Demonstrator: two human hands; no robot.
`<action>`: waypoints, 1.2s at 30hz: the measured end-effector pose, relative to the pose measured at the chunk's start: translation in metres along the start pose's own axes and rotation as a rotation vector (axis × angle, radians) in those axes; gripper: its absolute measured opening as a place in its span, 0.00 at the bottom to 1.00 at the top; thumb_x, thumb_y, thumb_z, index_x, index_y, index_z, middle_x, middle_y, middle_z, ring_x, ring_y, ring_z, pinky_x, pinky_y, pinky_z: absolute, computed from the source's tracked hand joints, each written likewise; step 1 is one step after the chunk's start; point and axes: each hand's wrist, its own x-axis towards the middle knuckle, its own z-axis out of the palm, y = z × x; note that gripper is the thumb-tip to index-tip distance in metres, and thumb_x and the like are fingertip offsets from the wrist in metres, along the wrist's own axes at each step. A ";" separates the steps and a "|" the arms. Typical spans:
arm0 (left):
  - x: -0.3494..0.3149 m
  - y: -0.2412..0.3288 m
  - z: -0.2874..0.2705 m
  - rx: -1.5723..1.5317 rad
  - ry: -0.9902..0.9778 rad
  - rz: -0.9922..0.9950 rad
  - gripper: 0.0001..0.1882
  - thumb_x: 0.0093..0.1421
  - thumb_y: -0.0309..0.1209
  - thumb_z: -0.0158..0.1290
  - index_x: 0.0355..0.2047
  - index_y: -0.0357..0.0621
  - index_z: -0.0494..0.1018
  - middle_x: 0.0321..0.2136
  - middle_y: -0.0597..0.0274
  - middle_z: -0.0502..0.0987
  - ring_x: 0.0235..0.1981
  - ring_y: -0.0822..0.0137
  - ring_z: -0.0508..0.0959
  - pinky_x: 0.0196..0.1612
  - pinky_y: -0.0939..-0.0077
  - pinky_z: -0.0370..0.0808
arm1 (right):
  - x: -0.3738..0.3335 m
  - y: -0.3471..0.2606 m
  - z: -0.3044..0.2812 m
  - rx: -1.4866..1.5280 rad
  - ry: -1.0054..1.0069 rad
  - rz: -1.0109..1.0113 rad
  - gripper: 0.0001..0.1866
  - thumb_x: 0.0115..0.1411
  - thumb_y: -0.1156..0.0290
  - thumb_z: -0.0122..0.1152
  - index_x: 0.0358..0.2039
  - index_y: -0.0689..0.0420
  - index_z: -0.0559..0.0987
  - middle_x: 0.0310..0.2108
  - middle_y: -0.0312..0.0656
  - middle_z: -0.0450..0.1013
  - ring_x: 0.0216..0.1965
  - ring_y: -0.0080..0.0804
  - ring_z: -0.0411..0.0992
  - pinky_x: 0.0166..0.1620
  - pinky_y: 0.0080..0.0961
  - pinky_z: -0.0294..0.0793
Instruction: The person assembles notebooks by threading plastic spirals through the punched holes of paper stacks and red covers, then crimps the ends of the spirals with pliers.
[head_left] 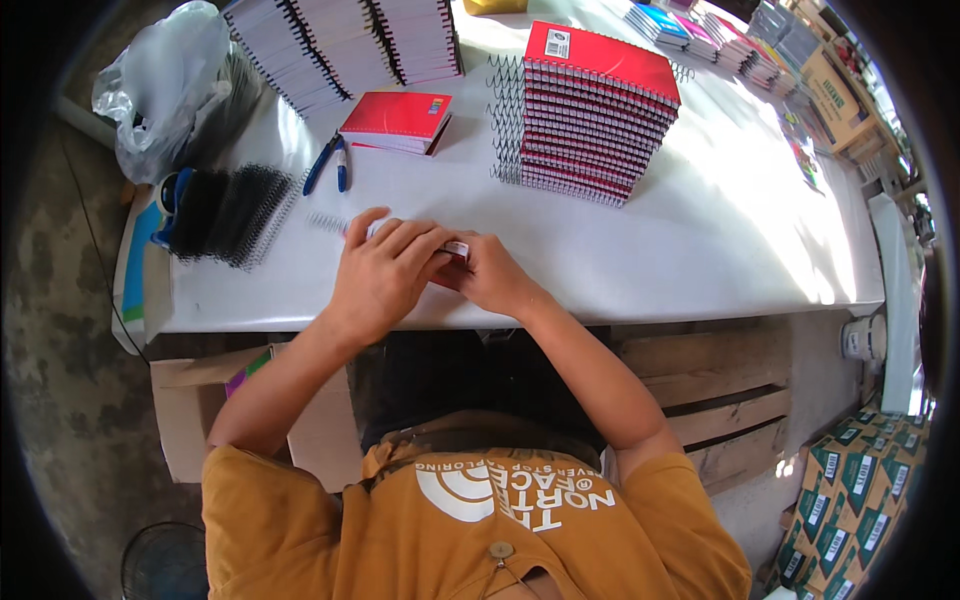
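Note:
At the near edge of the table, both hands hold a small red notebook (448, 274), mostly hidden under the fingers. My left hand (382, 272) is curled over its left part and top edge. My right hand (492, 276) grips its right end. A thin spiral wire coil (326, 222) sticks out to the left, beside the left hand's fingers; where its other end lies is hidden. Just beyond are blue-handled pliers (322, 165) and another red notebook (398, 120) lying slightly open.
A tall stack of red spiral notebooks (600, 70) stands at back right, coils jutting out. Bundled dark coils (225, 215) lie at left near a plastic bag (165, 90). Bound black-coil stacks (345, 40) rise behind. A cardboard box (320, 430) stands below the table.

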 end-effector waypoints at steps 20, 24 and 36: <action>0.028 -0.020 -0.038 -0.326 -0.412 -0.048 0.18 0.53 0.32 0.55 0.44 0.43 0.70 0.43 0.56 0.70 0.46 0.55 0.68 0.49 0.64 0.63 | 0.000 -0.004 0.002 -0.411 0.096 -0.288 0.15 0.52 0.70 0.61 0.41 0.59 0.77 0.39 0.46 0.75 0.45 0.43 0.71 0.53 0.36 0.63; 0.010 -0.009 -0.002 0.128 0.201 -0.039 0.45 0.52 0.52 0.53 0.59 0.34 0.49 0.61 0.41 0.47 0.63 0.43 0.46 0.60 0.49 0.46 | 0.000 0.002 -0.002 -0.348 0.137 -0.262 0.15 0.50 0.76 0.59 0.41 0.59 0.76 0.39 0.47 0.75 0.43 0.44 0.71 0.50 0.36 0.66; 0.013 0.005 -0.019 -0.233 -0.059 -0.022 0.17 0.52 0.29 0.56 0.44 0.46 0.71 0.43 0.61 0.74 0.47 0.60 0.71 0.53 0.63 0.58 | 0.000 0.003 -0.001 -0.185 0.073 -0.126 0.15 0.50 0.78 0.57 0.41 0.58 0.75 0.33 0.46 0.75 0.35 0.45 0.72 0.48 0.36 0.67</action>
